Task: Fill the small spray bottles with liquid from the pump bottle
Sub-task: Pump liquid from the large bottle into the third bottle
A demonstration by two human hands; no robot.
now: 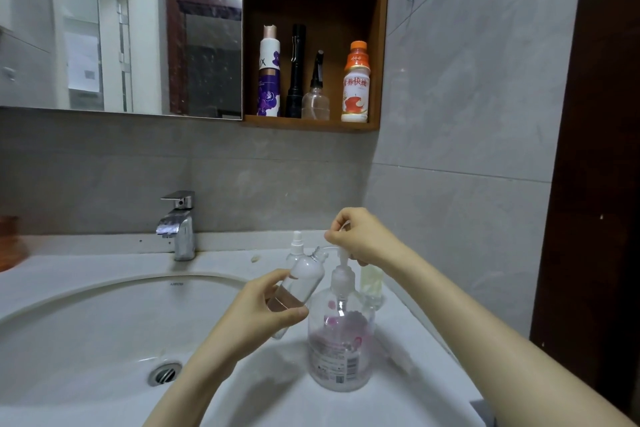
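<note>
Currently the left hand (pixel 263 308) comes up from below, forearm angled up and rightward, with fingers and thumb wrapped round the lower half of a small spray bottle (pixel 301 282), which tilts with its neck by the pump's spout. Above it, the right hand (pixel 363 236) bends down at the wrist, curled fingers gripping the head of the pump bottle (pixel 341 340), which stands upright on the desk (pixel 398 402) just right of the basin (pixel 86 322)

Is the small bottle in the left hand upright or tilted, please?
Tilted: the small bottle leans in the left hand, neck toward the pump head.
</note>
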